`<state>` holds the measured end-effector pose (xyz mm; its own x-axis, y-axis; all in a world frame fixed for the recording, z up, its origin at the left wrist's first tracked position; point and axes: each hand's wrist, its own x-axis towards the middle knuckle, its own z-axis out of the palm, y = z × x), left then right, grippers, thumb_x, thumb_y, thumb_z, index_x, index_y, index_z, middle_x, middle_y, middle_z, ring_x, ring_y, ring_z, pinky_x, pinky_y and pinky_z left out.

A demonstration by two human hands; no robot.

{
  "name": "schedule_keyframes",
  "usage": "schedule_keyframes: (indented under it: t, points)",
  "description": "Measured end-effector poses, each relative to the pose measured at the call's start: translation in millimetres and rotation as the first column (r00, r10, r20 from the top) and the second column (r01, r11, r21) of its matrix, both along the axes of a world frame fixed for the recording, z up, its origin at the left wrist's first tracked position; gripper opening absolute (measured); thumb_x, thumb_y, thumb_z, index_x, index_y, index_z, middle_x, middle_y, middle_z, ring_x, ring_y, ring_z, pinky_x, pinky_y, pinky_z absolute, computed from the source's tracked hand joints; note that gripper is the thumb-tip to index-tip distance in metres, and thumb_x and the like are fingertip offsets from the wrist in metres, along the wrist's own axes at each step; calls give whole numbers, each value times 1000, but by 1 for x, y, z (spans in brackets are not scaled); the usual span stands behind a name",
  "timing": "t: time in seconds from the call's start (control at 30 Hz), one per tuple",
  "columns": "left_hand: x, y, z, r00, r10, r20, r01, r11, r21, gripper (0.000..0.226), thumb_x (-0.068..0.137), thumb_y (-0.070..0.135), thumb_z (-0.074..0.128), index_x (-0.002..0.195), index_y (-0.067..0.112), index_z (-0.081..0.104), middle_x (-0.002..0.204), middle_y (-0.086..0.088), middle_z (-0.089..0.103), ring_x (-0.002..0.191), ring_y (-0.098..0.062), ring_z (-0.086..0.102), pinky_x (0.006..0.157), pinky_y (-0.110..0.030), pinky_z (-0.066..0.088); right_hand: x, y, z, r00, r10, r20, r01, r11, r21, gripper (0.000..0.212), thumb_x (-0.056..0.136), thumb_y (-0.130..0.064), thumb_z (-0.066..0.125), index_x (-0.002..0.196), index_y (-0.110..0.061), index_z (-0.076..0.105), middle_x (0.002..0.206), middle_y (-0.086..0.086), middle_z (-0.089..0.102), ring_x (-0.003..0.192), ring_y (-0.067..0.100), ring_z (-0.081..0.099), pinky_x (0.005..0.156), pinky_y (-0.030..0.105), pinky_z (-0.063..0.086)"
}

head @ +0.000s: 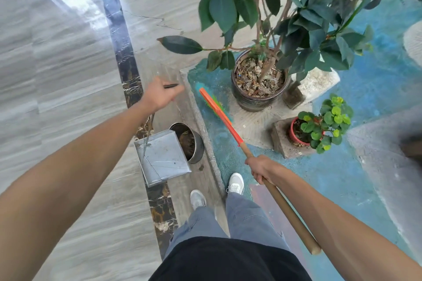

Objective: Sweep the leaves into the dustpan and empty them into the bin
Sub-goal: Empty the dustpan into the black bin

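Observation:
My left hand (157, 96) is shut on the top of the dustpan's thin long handle, whose black tip sticks out past my fingers. The grey metal dustpan (159, 159) hangs low over the floor, its far edge against the round metal bin (198, 146). Brown leaves (185, 141) lie inside the bin. My right hand (259, 170) grips the broom's wooden stick. The broom's orange head with green bristles (215, 106) rests on the blue floor beside the big pot.
A large potted plant (258, 89) stands ahead on the right, with leafy branches overhead. A small red pot (296, 134) sits on a concrete block. A raised stone edge (205, 130) divides the grey tiles from the blue floor. My feet (235, 183) straddle it.

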<state>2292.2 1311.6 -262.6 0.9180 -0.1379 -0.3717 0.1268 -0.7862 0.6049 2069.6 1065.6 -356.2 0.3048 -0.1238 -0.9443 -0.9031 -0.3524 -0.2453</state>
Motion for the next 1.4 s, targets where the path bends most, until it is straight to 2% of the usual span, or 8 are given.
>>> schedule_keyframes:
  t: [0.2, 0.33, 0.63, 0.77, 0.9, 1.1, 1.27, 1.4]
  points:
    - [-47, 90, 26, 978, 169, 119, -161, 984, -75, 42, 80, 40, 67, 55, 6, 64, 51, -17, 55, 37, -14, 43, 48, -24, 37, -40, 26, 0, 1000, -26, 3, 26, 1000, -9, 38, 100, -31, 39, 69, -11, 41, 36, 5, 41, 25, 15, 33, 31, 18, 27]
    - [-94, 138, 35, 966, 229, 123, -212, 968, -136, 42, 82, 35, 64, 53, 4, 60, 44, -5, 51, 35, -12, 38, 44, -22, 33, -70, 42, -9, 999, -37, -34, 37, 999, -18, 46, 101, -35, 38, 64, -9, 41, 44, 8, 36, 27, 14, 31, 28, 17, 25]
    - [-246, 248, 15, 856, 506, 108, -454, 835, -311, 45, 84, 39, 69, 52, 10, 56, 31, 8, 39, 31, -4, 30, 38, -20, 25, -177, 73, -26, 984, 159, -75, -173, 958, -230, 38, 99, -23, 38, 65, -7, 43, 45, 11, 43, 35, 19, 38, 37, 24, 32]
    - [-300, 274, -11, 797, 599, 84, -541, 768, -343, 50, 80, 46, 68, 55, 6, 52, 47, -1, 34, 43, -16, 28, 48, -29, 20, -223, 84, -13, 935, 331, -127, -354, 859, -370, 35, 94, -19, 39, 63, -8, 49, 30, 4, 46, 31, 19, 45, 42, 22, 34]
    - [-342, 279, -42, 823, 564, 63, -519, 793, -320, 54, 83, 50, 63, 57, 7, 46, 57, -8, 33, 51, -17, 29, 53, -32, 21, -251, 96, 3, 877, 438, -197, -480, 798, -364, 36, 95, -20, 39, 63, -6, 49, 27, 2, 45, 26, 14, 45, 42, 22, 36]
    - [-397, 277, -88, 886, 460, 64, -431, 866, -254, 50, 95, 41, 53, 55, 14, 41, 48, -2, 33, 44, -17, 31, 51, -29, 25, -271, 118, -7, 798, 573, -187, -599, 717, -356, 28, 95, -19, 39, 77, -4, 54, 63, 10, 58, 55, 26, 61, 44, 23, 40]
    - [-415, 293, -138, 914, 403, 44, -388, 902, -189, 56, 96, 47, 52, 54, 14, 33, 49, 0, 29, 47, -18, 32, 54, -32, 36, -268, 125, -32, 669, 721, -180, -727, 584, -362, 38, 101, -21, 34, 119, 1, 59, 115, 19, 63, 103, 33, 65, 73, 31, 48]
    - [-429, 302, -169, 931, 364, 3, -363, 929, -75, 57, 95, 46, 52, 57, 6, 38, 51, -10, 39, 51, -22, 41, 55, -35, 33, -261, 138, -30, 592, 797, -120, -775, 521, -358, 39, 104, -12, 27, 134, -1, 49, 127, 23, 56, 113, 37, 59, 84, 38, 47]
